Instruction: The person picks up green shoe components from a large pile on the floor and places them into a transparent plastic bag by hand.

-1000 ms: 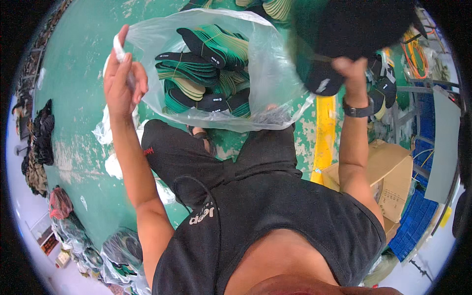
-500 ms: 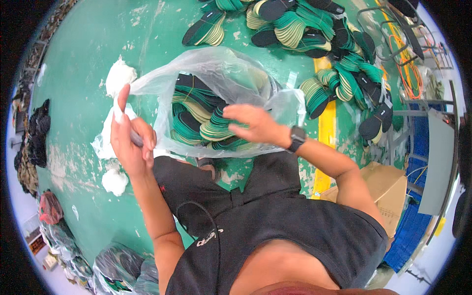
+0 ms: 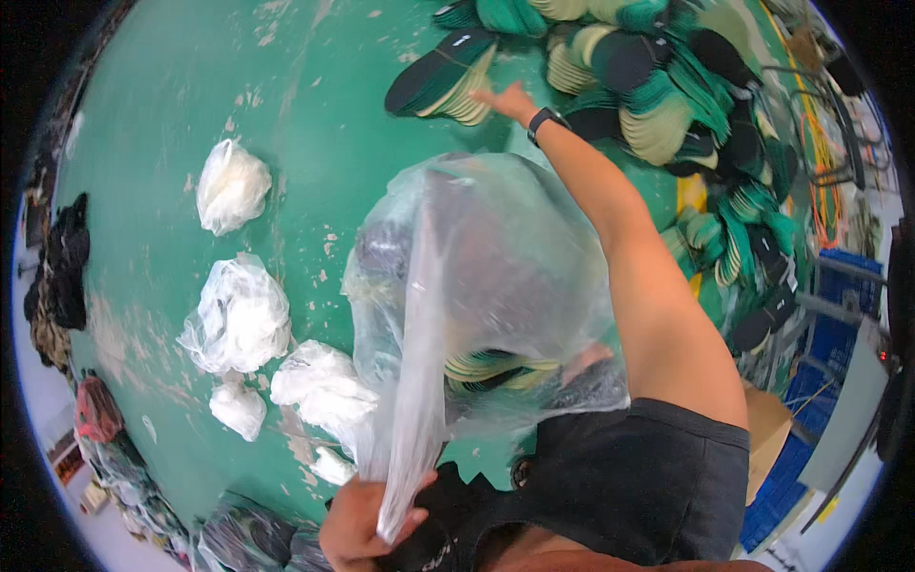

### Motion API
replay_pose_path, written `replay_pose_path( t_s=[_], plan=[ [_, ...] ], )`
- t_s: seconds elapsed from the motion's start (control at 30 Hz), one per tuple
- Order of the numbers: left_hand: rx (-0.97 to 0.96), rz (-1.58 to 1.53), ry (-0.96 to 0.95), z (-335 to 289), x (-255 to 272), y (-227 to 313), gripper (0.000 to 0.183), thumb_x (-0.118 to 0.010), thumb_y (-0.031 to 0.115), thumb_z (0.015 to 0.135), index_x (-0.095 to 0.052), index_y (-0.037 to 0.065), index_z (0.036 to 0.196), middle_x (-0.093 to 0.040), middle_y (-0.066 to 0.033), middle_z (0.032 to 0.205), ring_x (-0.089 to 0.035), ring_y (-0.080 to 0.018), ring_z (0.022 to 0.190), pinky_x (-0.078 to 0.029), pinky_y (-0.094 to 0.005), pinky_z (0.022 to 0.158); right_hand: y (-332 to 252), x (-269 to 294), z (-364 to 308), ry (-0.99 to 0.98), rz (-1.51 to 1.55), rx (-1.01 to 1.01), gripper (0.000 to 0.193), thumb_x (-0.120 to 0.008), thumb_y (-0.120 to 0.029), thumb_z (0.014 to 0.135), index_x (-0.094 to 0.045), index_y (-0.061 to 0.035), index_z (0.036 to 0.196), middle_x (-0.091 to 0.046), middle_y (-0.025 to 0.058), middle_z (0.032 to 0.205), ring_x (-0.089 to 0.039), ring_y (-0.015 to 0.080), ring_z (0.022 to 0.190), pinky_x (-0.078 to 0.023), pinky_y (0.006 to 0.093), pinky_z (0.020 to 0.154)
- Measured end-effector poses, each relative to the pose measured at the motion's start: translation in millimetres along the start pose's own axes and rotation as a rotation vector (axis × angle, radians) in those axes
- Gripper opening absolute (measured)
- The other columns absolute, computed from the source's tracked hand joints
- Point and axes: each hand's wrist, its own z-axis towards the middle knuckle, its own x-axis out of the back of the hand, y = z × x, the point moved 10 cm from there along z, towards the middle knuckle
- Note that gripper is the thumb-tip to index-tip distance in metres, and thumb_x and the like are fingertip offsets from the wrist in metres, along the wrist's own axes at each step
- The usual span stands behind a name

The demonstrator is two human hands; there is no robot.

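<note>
My left hand point(image 3: 370, 526) is closed on the gathered edge of a large clear plastic bag point(image 3: 529, 253), low in the view by my body. Through the film and near the bag's lower side I see stacked insoles point(image 3: 491, 367) in black, green and cream; the rest of the contents are blurred. My right arm stretches far forward past the bag. My right hand point(image 3: 513, 102), fingers extended, is at the cream end of a fanned bundle of insoles point(image 3: 434, 78) on the floor. Whether the fingertips touch it I cannot tell.
A heap of insole bundles point(image 3: 658, 86) spreads over the green floor at the far right. Crumpled white plastic bags point(image 3: 238, 315) lie to the left. On the right stand a cardboard box point(image 3: 767, 439), blue crates point(image 3: 843, 300) and a grey panel point(image 3: 848, 419). Filled bags line the lower left.
My left hand has drawn the bag's edge down toward my body, so the opening no longer faces up. My right hand has moved from over the bag to the far insole bundle.
</note>
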Motion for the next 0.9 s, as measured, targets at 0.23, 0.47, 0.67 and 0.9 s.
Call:
replay_pose_path(
  t_s=[0.23, 0.47, 0.67, 0.9],
  plan=[
    [0.227, -0.102, 0.223, -17, 35, -62, 0.021, -0.064, 0.014, 0.079, -0.067, -0.001, 0.094, -0.066, -0.0076, 0.074, -0.060, -0.0230, 0.063, -0.047, -0.0306, 0.062, -19, -10, 99, 0.302, 0.366, -0.075, 0.153, -0.072, -0.076, 0.046, 0.008, 0.0186, 0.135, -0.018, 0.0369, 0.142, -0.022, 0.0438, 0.134, -0.020, 0.0413, 0.111],
    [0.222, -0.094, 0.296, -4, 48, -62, 0.024, -0.065, 0.017, 0.078, -0.067, -0.001, 0.092, -0.065, -0.0065, 0.070, -0.058, -0.0228, 0.059, -0.047, -0.0310, 0.059, -84, -31, 68, 0.262, 0.182, 0.029, 0.127, -0.077, -0.062, 0.050, -0.016, 0.0098, 0.135, -0.037, 0.0326, 0.131, -0.041, 0.0431, 0.121, -0.033, 0.0435, 0.103],
    [0.167, -0.070, 0.369, 1, 51, -44, 0.026, -0.065, 0.020, 0.076, -0.067, -0.001, 0.091, -0.064, -0.0056, 0.066, -0.056, -0.0226, 0.055, -0.046, -0.0314, 0.056, -155, -41, 14, 0.331, -0.279, 0.458, 0.123, -0.081, -0.055, 0.049, -0.021, 0.0021, 0.140, -0.047, 0.0275, 0.113, -0.048, 0.0420, 0.107, -0.044, 0.0469, 0.087],
    [0.111, 0.003, 0.501, -11, 59, -29, 0.029, -0.066, 0.024, 0.074, -0.067, 0.000, 0.090, -0.062, -0.0045, 0.062, -0.054, -0.0223, 0.051, -0.046, -0.0318, 0.053, -182, 30, -15, 0.468, -0.806, 0.742, 0.118, -0.082, -0.046, 0.049, -0.022, -0.0013, 0.141, -0.050, 0.0190, 0.101, -0.049, 0.0360, 0.092, -0.040, 0.0446, 0.076]
  ],
)
